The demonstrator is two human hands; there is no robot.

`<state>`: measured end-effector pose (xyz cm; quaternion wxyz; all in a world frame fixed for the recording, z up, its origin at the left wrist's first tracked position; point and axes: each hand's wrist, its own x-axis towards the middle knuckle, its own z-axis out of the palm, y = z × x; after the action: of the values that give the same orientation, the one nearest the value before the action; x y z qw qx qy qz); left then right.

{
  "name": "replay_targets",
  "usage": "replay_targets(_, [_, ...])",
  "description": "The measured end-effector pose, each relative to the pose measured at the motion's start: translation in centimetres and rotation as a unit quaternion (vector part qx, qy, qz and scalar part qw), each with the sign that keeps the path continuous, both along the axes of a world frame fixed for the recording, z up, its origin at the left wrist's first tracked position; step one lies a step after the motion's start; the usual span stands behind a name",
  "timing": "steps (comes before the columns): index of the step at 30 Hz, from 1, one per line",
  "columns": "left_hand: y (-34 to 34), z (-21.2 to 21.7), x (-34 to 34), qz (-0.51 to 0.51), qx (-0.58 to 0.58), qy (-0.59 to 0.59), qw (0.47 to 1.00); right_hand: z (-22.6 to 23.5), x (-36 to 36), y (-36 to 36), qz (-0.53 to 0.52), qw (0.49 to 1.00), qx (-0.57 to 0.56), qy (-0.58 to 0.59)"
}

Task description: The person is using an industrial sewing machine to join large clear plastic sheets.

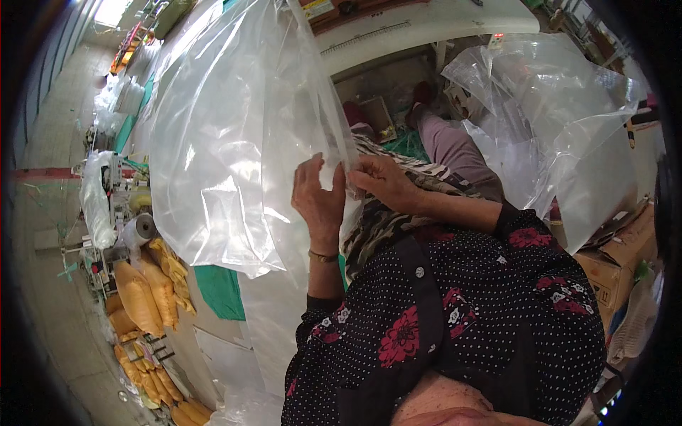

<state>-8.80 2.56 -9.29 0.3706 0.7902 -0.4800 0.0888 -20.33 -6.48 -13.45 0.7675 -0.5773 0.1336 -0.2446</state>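
Note:
A large clear plastic bag [220, 142] spreads from the top of the view down past my hands on the left, its surface creased and shiny. My left hand [317, 195] is raised against the bag's right part, with fingers stretched upward and thumb apart, gripping nothing that I can see. Close beside it, my right hand [383, 181] has its fingertips pinched at the bag's right edge. The exact fold between those fingers is too fine to make out.
A white work surface with a ruler scale [369, 39] lies ahead. More clear plastic [561, 128] is heaped at the right, above a cardboard box [618, 263]. Yellow sacks [142, 295] and a plastic roll [140, 228] sit at the left. A green sheet [219, 291] lies under the bag.

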Motion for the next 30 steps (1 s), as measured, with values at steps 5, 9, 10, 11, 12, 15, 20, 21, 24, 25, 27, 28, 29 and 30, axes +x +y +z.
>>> replay_targets(5, [-0.4,-0.8,0.0,0.006,-0.06,-0.027,0.998,1.2,-1.0,-0.2,-0.037,0.989,-0.132,0.061])
replay_targets(9, [0.4,4.0,-1.1,-0.084,-0.043,-0.074,0.993,3.2,-1.5,-0.4,-0.082,0.963,-0.248,0.059])
replay_targets(10, [0.5,4.3,-0.9,-0.081,-0.042,-0.075,0.993,3.9,-1.4,-0.4,-0.079,0.959,-0.265,0.056])
replay_targets(11, [0.5,4.5,-0.8,-0.099,-0.016,-0.06,0.993,4.0,-1.2,-0.2,-0.076,0.96,-0.264,0.054])
replay_targets(12, [0.6,4.7,-0.7,-0.118,0.009,-0.043,0.992,4.1,-1.1,0.2,-0.071,0.953,-0.29,0.05])
replay_targets(15, [0.4,4.5,-0.9,-0.132,0.038,-0.031,0.99,3.6,-1.1,1.1,-0.067,0.941,-0.328,0.047])
replay_targets(20, [1.0,3.6,-0.5,-0.141,0.066,-0.007,0.988,2.6,-1.1,1.7,-0.059,0.935,-0.348,0.039])
replay_targets(21, [1.1,3.5,-0.4,-0.133,0.067,0.012,0.989,2.5,-0.9,1.7,-0.055,0.929,-0.363,0.043])
replay_targets(24, [1.6,3.2,-0.3,-0.117,0.075,0.048,0.989,2.6,-0.9,2.0,-0.049,0.919,-0.387,0.057])
replay_targets(25, [1.8,3.2,-0.3,-0.106,0.08,0.06,0.989,2.7,-0.9,2.2,-0.046,0.914,-0.399,0.061])
replay_targets(27, [1.8,3.1,-0.4,-0.097,0.081,0.1,0.987,2.5,-0.8,2.5,-0.05,0.904,-0.421,0.062])
replay_targets(28, [1.5,3.1,-0.2,-0.087,0.078,0.135,0.984,2.4,-0.6,2.4,-0.057,0.891,-0.446,0.06])
replay_targets(29, [1.3,2.7,0.0,-0.091,0.073,0.144,0.983,2.1,-0.5,2.4,-0.057,0.892,-0.445,0.06])
replay_targets(30, [1.1,2.0,0.3,-0.091,0.075,0.144,0.983,1.8,-0.4,2.4,-0.055,0.881,-0.467,0.056])
